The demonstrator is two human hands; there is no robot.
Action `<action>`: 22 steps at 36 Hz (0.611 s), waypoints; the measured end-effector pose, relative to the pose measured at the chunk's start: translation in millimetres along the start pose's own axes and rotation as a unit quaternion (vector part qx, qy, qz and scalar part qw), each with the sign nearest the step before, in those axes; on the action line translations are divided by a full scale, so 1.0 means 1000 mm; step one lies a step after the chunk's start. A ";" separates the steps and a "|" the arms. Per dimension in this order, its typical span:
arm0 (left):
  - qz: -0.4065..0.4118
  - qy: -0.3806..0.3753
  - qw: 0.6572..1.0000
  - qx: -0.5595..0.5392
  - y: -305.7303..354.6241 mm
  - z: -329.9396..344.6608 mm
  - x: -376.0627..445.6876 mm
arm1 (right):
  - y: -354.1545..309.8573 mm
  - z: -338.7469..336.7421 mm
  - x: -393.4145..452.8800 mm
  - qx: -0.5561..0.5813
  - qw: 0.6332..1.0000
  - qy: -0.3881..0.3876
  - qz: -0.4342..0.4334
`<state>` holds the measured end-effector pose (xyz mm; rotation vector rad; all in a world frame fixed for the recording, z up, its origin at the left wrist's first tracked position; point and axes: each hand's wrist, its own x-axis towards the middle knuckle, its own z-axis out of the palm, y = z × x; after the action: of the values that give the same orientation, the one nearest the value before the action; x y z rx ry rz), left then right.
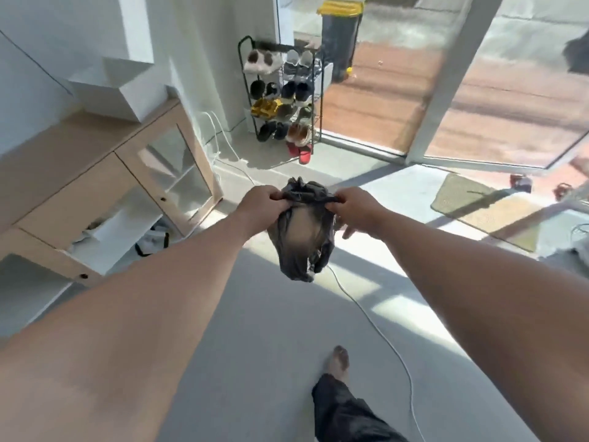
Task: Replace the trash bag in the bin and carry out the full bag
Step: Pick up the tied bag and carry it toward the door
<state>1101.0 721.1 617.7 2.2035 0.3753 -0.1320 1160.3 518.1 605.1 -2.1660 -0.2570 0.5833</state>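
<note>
From the head view I see both arms stretched forward over the grey floor (271, 362); between the hands hangs a dark, half-translucent trash bag (302, 237), lifted clear of the floor, its body bulging with something pale inside and its gathered neck bunched at the top; my left hand (259, 204) pinches the neck on its left side with curled fingers, and my right hand (353, 207) pinches the right side between thumb and forefinger, the other fingers hanging loosely below; so both hands are grasping the bag's top, one on each side, close together.

Below, a bare foot (340, 360) and a dark trouser leg (347, 416) stand on the floor; a white cable (376, 330) runs across the floor beneath the bag and past the foot.

To the left stands a light wood cabinet (79, 173) with glass doors, one door swung open; ahead, against the white wall, a black wire shoe rack (282, 100) holds several pairs of shoes on its tiers, with a red pair at its base; right of it a glass door (382, 90) looks out on a reddish paved area, where a dark bin with a yellow lid (341, 33) stands outside; a doormat (462, 199) lies on the floor by the opening at right.
</note>
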 end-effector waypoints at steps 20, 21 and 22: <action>0.039 -0.211 0.973 -0.082 0.159 0.117 0.298 | 0.094 -0.233 0.174 0.079 0.977 0.186 0.065; 0.045 -0.235 0.968 -0.073 0.167 0.125 0.315 | 0.103 -0.243 0.184 0.076 0.973 0.203 0.077; 0.048 -0.259 0.963 -0.062 0.175 0.131 0.329 | 0.110 -0.252 0.191 0.074 0.971 0.212 0.085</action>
<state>1472.8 590.1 595.9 1.9667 -0.0168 -0.6005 1448.5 348.3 589.3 -2.1181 0.1983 0.2111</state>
